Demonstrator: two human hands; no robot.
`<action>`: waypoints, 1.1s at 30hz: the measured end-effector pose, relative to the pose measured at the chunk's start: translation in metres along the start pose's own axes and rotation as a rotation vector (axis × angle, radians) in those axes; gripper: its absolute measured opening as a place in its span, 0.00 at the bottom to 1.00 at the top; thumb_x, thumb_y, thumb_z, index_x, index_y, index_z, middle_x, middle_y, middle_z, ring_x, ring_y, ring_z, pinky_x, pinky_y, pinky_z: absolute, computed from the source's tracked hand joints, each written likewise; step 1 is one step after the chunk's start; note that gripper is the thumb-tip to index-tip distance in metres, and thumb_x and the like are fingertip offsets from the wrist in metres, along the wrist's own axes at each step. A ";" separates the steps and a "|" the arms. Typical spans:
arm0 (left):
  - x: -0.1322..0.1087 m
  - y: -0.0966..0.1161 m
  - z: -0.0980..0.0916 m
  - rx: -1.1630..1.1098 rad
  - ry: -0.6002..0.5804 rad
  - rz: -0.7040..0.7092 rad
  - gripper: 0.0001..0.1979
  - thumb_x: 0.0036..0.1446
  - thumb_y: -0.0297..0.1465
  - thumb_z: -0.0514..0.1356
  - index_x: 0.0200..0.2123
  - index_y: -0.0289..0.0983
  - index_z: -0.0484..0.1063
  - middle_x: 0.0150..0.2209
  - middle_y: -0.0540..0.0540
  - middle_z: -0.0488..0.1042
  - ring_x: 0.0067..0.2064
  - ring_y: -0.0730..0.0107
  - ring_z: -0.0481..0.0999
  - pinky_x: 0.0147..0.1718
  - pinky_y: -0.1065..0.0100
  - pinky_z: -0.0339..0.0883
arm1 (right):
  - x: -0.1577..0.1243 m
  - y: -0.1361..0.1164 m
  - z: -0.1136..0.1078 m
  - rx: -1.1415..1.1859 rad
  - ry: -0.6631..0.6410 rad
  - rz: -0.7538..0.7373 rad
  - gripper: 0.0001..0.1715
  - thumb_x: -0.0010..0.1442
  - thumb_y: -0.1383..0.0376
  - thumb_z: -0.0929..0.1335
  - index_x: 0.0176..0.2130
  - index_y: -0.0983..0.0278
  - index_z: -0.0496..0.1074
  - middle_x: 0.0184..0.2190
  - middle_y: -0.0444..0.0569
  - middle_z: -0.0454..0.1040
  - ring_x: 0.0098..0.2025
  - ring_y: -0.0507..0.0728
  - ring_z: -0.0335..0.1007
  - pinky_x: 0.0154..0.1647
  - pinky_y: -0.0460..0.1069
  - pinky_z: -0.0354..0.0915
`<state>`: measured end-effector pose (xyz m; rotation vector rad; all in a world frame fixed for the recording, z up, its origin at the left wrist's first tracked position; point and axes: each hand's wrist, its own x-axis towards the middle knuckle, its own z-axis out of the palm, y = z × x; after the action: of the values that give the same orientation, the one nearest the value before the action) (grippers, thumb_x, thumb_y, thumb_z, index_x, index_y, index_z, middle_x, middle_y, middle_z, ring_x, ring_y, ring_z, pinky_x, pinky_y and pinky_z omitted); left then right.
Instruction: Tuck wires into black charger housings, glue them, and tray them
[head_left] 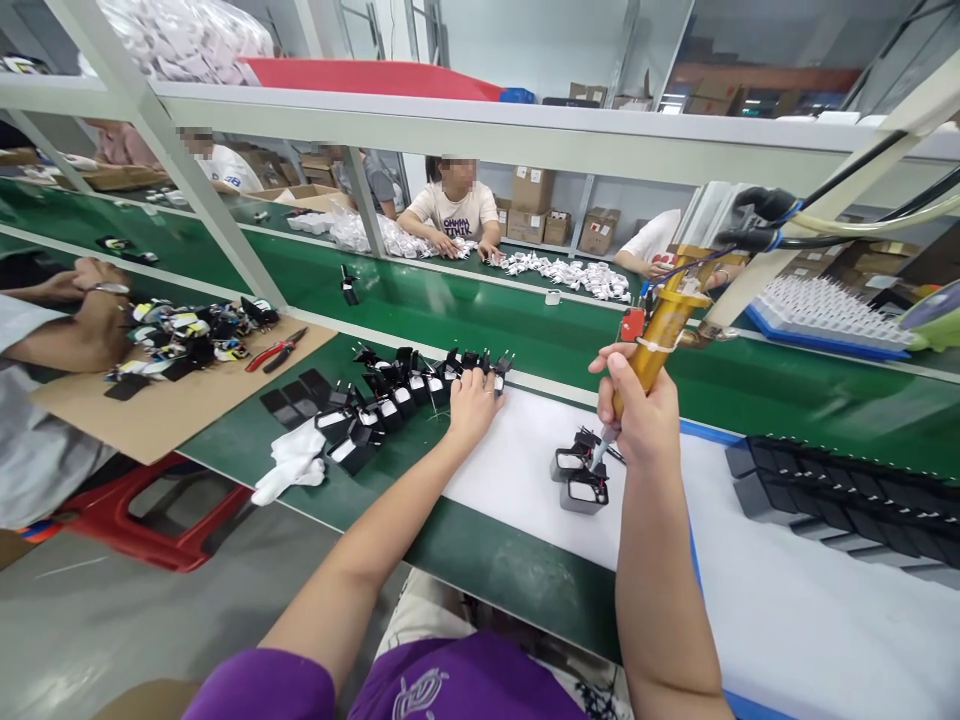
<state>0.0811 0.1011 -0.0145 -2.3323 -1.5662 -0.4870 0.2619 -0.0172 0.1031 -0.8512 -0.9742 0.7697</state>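
Right hand [641,410]: fingers clenched round the smooth gold cylindrical screwdriver [664,325], tip down on 2 boxy black adapters [581,478], centre-right on the white mat [510,470]. Left hand [472,400], frame centre: fingers spread across the row of plugs [397,390], glossy black; can't tell if it grips 1.

Green bench [480,540], running left to right; white mat [787,600] laid on its right part; brown cardboard sheet [172,410] on its left end. On the green: cluster of black chargers [390,400]; white cloth [294,462] just beside it, near the front edge. On the mat: pair of chargers [581,478]; row of black housings [840,495] at right. On the cardboard: heap of mixed parts [187,335]; red-handled pliers [276,350].
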 end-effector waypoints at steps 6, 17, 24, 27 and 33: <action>-0.003 0.001 0.008 -0.074 0.044 0.030 0.21 0.60 0.34 0.57 0.55 0.33 0.68 0.51 0.32 0.68 0.50 0.45 0.66 0.43 0.53 0.60 | 0.001 0.002 -0.001 0.002 0.011 0.001 0.17 0.55 0.55 0.71 0.38 0.64 0.69 0.30 0.42 0.73 0.12 0.42 0.55 0.08 0.41 0.48; -0.012 0.002 -0.008 -0.314 0.030 0.186 0.12 0.58 0.27 0.59 0.46 0.38 0.71 0.45 0.43 0.76 0.47 0.60 0.73 0.46 0.62 0.67 | -0.001 -0.002 0.001 -0.010 0.004 0.008 0.17 0.55 0.55 0.71 0.38 0.64 0.69 0.30 0.42 0.73 0.12 0.42 0.55 0.09 0.41 0.49; -0.096 -0.001 -0.046 -0.568 -0.063 0.170 0.06 0.59 0.32 0.59 0.41 0.40 0.70 0.42 0.47 0.77 0.41 0.66 0.77 0.41 0.67 0.71 | -0.003 -0.005 0.003 -0.013 -0.010 0.016 0.16 0.55 0.55 0.71 0.38 0.63 0.69 0.30 0.42 0.73 0.13 0.43 0.57 0.10 0.41 0.50; -0.118 0.007 -0.053 -0.521 0.013 0.210 0.04 0.62 0.30 0.56 0.38 0.39 0.71 0.49 0.41 0.74 0.49 0.60 0.74 0.45 0.62 0.71 | -0.004 -0.004 0.004 -0.027 -0.011 0.013 0.17 0.55 0.54 0.71 0.38 0.63 0.69 0.30 0.43 0.73 0.13 0.43 0.57 0.09 0.41 0.49; -0.113 0.016 -0.050 -0.479 0.046 0.317 0.17 0.62 0.29 0.56 0.54 0.44 0.68 0.66 0.37 0.53 0.62 0.52 0.62 0.52 0.55 0.68 | -0.005 -0.005 0.004 -0.028 -0.014 0.001 0.16 0.55 0.55 0.71 0.37 0.63 0.70 0.30 0.43 0.73 0.12 0.43 0.57 0.09 0.42 0.48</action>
<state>0.0506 -0.0191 -0.0191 -2.8247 -1.1129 -0.9073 0.2567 -0.0224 0.1067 -0.8720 -0.9989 0.7655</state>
